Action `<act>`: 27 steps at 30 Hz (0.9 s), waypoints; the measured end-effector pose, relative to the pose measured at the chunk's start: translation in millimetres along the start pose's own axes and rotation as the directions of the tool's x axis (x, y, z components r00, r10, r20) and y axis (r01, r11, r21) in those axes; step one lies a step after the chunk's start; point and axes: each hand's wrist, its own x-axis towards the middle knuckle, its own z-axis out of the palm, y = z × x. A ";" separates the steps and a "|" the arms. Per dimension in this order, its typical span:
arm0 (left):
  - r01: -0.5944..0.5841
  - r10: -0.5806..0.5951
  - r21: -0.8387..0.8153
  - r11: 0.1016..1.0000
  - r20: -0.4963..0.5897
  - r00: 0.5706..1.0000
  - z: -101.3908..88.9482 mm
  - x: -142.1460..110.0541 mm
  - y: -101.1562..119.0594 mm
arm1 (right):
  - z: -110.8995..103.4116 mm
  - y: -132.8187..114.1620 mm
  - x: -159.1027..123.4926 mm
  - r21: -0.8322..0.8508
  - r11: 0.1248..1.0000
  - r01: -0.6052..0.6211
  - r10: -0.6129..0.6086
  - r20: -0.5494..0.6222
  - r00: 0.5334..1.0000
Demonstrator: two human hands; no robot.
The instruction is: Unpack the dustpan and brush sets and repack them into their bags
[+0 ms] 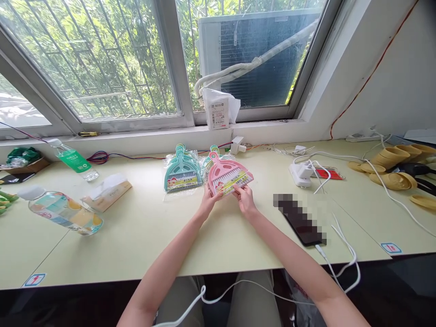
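Between my two hands is a pink mini dustpan and brush set (225,170), tilted, its handle pointing away from me and a printed label across the white bristles. My left hand (207,200) grips its lower left corner. At the lower right edge, my right hand (245,199) has its fingers closed on the same set. Just left lies a teal dustpan and brush set (182,170) in clear plastic wrap. Another wrapped set (214,149) shows partly behind the pink one, mostly hidden by it.
On the left are a green-labelled bottle (76,161), a juice bottle (64,211) and a tissue pack (107,191). To the right lie a phone (301,220) with a white cable, a plug adapter (301,174) and yellowish cups (391,156). A window (136,59) rises behind the table.
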 end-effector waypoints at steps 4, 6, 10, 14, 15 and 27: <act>-0.065 0.068 0.056 0.996 -0.051 0.996 6.4 -4.0 -2.6 | 4.0 3.5 -5.4 0.040 0.999 0.006 -0.005 -0.029 1.000; -0.087 0.088 0.093 0.992 -0.011 0.996 9.6 -5.3 -4.3 | 3.5 2.6 -5.4 0.063 0.998 0.020 -0.018 -0.034 0.999; 0.029 -0.031 0.023 0.999 0.094 0.995 5.9 0.1 -3.4 | 0.8 -1.2 -2.0 0.091 0.995 0.051 -0.046 -0.054 0.997; 0.202 -0.201 -0.004 0.979 0.093 0.975 -9.8 12.3 2.2 | 1.5 -0.4 -1.4 0.067 0.997 0.043 -0.040 -0.049 0.998; 0.216 -0.217 0.020 0.976 0.094 0.972 -13.4 14.1 4.2 | 2.2 0.8 -1.9 0.056 0.998 0.038 -0.036 -0.036 0.999; 0.249 -0.268 0.104 0.963 0.252 0.930 -11.6 9.2 9.4 | 0.5 -3.6 -0.8 0.066 0.996 0.064 -0.065 0.012 0.998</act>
